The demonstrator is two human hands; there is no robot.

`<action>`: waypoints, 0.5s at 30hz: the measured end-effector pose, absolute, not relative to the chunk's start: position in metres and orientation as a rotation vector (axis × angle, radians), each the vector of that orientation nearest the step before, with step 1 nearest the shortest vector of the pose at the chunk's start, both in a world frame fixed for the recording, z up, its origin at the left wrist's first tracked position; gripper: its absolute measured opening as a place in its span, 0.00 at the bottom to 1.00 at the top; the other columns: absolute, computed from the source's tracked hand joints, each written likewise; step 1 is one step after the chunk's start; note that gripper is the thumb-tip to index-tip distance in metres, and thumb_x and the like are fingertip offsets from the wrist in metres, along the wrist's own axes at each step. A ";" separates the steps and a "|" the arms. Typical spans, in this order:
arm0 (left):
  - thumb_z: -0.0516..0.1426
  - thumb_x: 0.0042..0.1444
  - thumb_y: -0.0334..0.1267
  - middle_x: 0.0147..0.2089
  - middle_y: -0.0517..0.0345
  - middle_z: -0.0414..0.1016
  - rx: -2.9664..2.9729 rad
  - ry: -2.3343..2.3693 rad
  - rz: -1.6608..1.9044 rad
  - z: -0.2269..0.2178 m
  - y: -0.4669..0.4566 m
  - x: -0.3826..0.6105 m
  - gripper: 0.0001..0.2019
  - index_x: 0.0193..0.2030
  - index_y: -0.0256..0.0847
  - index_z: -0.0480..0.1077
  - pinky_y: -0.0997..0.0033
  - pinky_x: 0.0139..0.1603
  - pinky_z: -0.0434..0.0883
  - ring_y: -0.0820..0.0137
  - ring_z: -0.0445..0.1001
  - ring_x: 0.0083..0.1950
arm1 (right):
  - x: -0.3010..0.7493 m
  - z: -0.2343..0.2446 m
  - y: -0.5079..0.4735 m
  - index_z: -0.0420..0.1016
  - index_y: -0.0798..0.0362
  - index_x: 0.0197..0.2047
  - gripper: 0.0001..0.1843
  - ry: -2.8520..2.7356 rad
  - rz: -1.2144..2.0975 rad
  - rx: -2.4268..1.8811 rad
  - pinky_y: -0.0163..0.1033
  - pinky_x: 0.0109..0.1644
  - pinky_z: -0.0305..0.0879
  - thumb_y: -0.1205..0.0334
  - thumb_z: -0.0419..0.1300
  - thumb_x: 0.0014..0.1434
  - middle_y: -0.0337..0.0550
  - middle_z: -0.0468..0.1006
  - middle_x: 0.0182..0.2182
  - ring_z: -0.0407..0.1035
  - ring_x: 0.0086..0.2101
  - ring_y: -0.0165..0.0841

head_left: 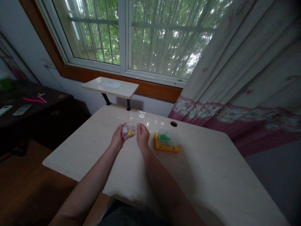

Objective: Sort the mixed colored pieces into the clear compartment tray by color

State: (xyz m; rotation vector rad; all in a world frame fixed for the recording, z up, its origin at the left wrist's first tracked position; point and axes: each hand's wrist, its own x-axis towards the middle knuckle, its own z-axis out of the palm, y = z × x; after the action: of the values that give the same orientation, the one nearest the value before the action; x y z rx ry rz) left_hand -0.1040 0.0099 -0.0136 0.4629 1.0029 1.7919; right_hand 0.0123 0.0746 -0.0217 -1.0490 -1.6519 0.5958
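Observation:
Over the middle of the table, my left hand [118,137] is closed around a small clear plastic box [127,130]. Something yellow and a pale white piece show inside it. My right hand [142,135] pinches the raised clear lid at the box's right side, thumb and forefinger together at its edge. To the right of my right hand lies an orange-yellow case [166,148]. On top of it rests a clear container [175,137] with several small green pieces [165,137] in it.
The pale table [207,163] has a raised shelf [122,90] at the back left and a round hole [173,124] near its rear edge. A dark side table [42,110] with pink-handled pliers [35,99] stands left. A curtain [225,103] hangs at the right.

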 end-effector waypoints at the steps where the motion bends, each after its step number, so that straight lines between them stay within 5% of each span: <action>1: 0.53 0.64 0.51 0.52 0.42 0.74 0.461 1.019 1.786 -0.013 0.010 -0.105 0.20 0.53 0.38 0.69 0.46 0.43 0.79 0.60 0.79 0.44 | 0.012 -0.022 0.075 0.78 0.54 0.42 0.23 -1.632 0.623 -1.053 0.37 0.42 0.66 0.50 0.46 0.68 0.45 0.81 0.36 0.72 0.35 0.35; 8: 0.53 0.64 0.51 0.50 0.42 0.75 0.435 1.030 1.753 -0.013 0.010 -0.108 0.20 0.52 0.37 0.69 0.48 0.43 0.79 0.61 0.79 0.43 | 0.011 -0.031 0.081 0.77 0.55 0.35 0.25 -1.699 0.609 -1.115 0.36 0.39 0.64 0.51 0.44 0.69 0.44 0.78 0.28 0.69 0.31 0.34; 15: 0.58 0.60 0.47 0.51 0.49 0.73 0.492 1.051 1.867 -0.015 0.013 -0.114 0.16 0.53 0.45 0.69 0.53 0.46 0.78 0.65 0.76 0.46 | 0.010 -0.041 0.089 0.76 0.56 0.53 0.21 -1.723 0.629 -1.056 0.44 0.56 0.64 0.57 0.47 0.67 0.51 0.80 0.48 0.72 0.47 0.37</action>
State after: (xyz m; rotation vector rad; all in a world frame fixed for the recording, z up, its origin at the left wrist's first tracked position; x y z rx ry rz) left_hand -0.1137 0.0131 -0.0148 0.4922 1.0511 1.8672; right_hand 0.0102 0.0888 -0.0408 -1.0564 -1.7226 0.6290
